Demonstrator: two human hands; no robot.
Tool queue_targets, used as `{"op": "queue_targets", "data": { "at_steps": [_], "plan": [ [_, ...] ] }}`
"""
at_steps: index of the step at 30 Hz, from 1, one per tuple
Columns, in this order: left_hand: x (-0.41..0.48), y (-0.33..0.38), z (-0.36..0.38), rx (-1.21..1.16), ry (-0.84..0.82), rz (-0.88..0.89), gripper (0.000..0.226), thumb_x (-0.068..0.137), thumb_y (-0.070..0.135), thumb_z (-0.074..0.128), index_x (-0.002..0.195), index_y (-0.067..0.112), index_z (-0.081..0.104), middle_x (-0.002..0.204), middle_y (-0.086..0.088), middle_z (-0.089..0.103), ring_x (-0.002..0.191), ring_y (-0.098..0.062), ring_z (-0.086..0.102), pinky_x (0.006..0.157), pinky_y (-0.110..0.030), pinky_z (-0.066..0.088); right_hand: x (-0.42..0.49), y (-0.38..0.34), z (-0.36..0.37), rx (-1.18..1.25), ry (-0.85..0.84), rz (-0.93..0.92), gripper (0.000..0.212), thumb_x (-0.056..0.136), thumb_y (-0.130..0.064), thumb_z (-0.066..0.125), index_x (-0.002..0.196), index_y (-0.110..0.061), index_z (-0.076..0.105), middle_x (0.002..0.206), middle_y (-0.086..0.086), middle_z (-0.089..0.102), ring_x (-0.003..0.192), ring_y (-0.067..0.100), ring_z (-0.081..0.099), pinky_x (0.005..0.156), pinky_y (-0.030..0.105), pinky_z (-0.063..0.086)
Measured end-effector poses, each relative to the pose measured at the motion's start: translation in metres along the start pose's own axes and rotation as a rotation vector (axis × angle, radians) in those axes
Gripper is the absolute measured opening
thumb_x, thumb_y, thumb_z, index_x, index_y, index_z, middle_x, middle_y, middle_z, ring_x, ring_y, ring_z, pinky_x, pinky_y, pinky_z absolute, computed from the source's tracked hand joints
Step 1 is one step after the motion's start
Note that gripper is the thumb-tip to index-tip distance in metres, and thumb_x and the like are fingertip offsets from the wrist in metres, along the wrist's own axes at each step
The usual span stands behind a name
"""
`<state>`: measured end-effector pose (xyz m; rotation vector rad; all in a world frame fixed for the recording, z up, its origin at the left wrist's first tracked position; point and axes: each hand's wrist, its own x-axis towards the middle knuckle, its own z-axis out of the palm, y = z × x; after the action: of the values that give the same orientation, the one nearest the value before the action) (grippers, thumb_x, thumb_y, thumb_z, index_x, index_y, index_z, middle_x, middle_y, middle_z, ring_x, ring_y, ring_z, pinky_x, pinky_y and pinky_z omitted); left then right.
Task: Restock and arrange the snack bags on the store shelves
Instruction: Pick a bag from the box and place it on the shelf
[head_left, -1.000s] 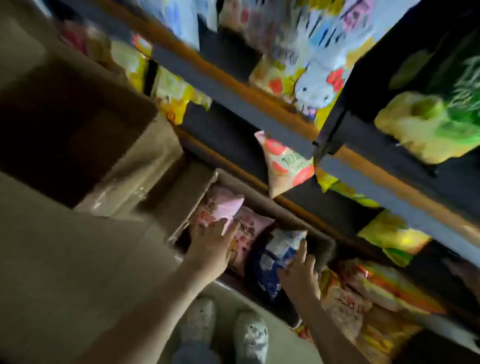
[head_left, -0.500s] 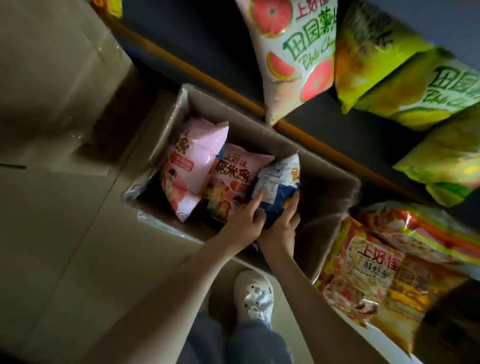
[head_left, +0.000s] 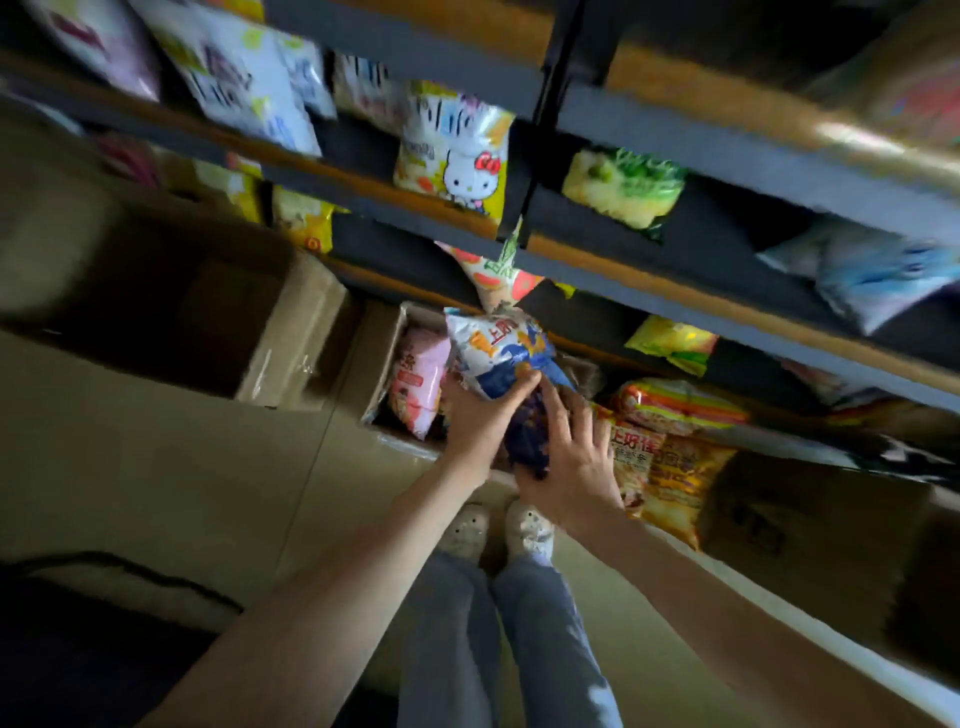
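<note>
Over one carton (head_left: 366, 364), left hand (head_left: 480, 415), right hand (head_left: 571, 462) — both on one bag (head_left: 498, 353)

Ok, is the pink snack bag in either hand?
No, the left hand grips the blue-and-white snack bag, the right hand touches it, and the pink snack bag sits in the cardboard box.

- One blue-and-white crinkled plastic snack bag (head_left: 501, 358): tilted, raised over the open cardboard box (head_left: 382, 353). The left hand (head_left: 480, 415) grips its lower part, and the right hand (head_left: 566, 467) lays straight fingers (head_left: 558, 410) beside it.
- One pink plastic snack bag (head_left: 418, 379): upright inside the box.
- One yellow cat-printed snack bag (head_left: 452, 166): upright on a dark shelf (head_left: 358, 184).
</note>
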<state>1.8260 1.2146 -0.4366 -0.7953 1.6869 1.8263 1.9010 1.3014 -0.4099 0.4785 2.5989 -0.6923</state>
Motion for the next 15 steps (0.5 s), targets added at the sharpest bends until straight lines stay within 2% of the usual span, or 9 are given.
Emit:
{"op": "queue_targets", "data": {
  "at_steps": [3,4,6,8,11,14,15],
  "plan": [
    [-0.064,0.056,0.02,0.025,-0.049,0.077,0.044,0.073,0.016,0.083,0.097,0.027,0.048,0.093,0.006,0.065,0.077,0.004,0.063,0.072,-0.017,0.055,-0.044,-0.018,-0.077,0.063,0.099,-0.032,0.085,0.072,-0.041,0.053,0.15,-0.027,0.023,0.149,0.012,0.03,0.125,0.041,0.03,0.103,0.055,0.032],
    [-0.086,0.071,0.028,0.006,-0.053,0.094,0.044,0.073,0.015,0.083,0.099,0.024,0.049,0.095,0.003,0.067,0.077,0.002,0.065,0.072,-0.019,0.056,-0.058,-0.018,-0.099,0.092,0.149,-0.051,0.081,0.072,-0.038,0.054,0.148,-0.027,0.03,0.146,0.012,0.035,0.119,0.041,0.034,0.099,0.055,0.035],
    [-0.124,0.09,0.041,-0.03,-0.086,0.108,0.061,0.068,0.022,0.085,0.115,0.015,0.046,0.11,-0.005,0.066,0.089,-0.011,0.068,0.081,-0.033,0.058,-0.086,-0.014,-0.136,0.153,0.25,-0.114,0.071,0.077,-0.028,0.06,0.144,-0.024,0.039,0.142,0.009,0.041,0.113,0.038,0.038,0.097,0.053,0.039],
    [-0.161,0.106,0.053,-0.026,-0.159,0.123,0.073,0.07,0.024,0.084,0.126,0.015,0.038,0.118,-0.005,0.063,0.094,-0.013,0.067,0.079,-0.032,0.058,-0.112,-0.004,-0.169,0.213,0.317,-0.14,0.065,0.083,-0.018,0.064,0.144,-0.022,0.04,0.143,0.005,0.041,0.117,0.033,0.036,0.102,0.051,0.035],
    [-0.208,0.111,0.078,0.017,-0.303,0.142,0.072,0.074,0.021,0.082,0.13,0.023,0.037,0.124,-0.002,0.061,0.105,-0.016,0.064,0.088,-0.037,0.054,-0.148,0.024,-0.222,0.258,0.366,-0.065,0.079,0.084,-0.031,0.069,0.149,-0.025,0.025,0.149,0.003,0.03,0.13,0.025,0.025,0.11,0.042,0.024],
    [-0.269,0.112,0.113,0.074,-0.448,0.213,0.042,0.083,0.018,0.073,0.114,0.034,0.05,0.113,0.01,0.065,0.098,-0.007,0.063,0.081,-0.031,0.052,-0.187,0.065,-0.275,0.316,0.303,-0.002,0.106,0.071,-0.049,0.077,0.151,-0.032,0.008,0.155,0.001,0.016,0.141,0.025,0.015,0.113,0.043,0.019],
    [-0.288,0.112,0.126,0.092,-0.492,0.219,0.038,0.085,0.018,0.071,0.112,0.036,0.052,0.113,0.011,0.065,0.099,-0.007,0.063,0.083,-0.033,0.051,-0.2,0.079,-0.291,0.353,0.283,-0.014,0.112,0.067,-0.052,0.078,0.151,-0.033,0.006,0.156,0.001,0.015,0.142,0.025,0.015,0.114,0.042,0.02]
  ]
}}
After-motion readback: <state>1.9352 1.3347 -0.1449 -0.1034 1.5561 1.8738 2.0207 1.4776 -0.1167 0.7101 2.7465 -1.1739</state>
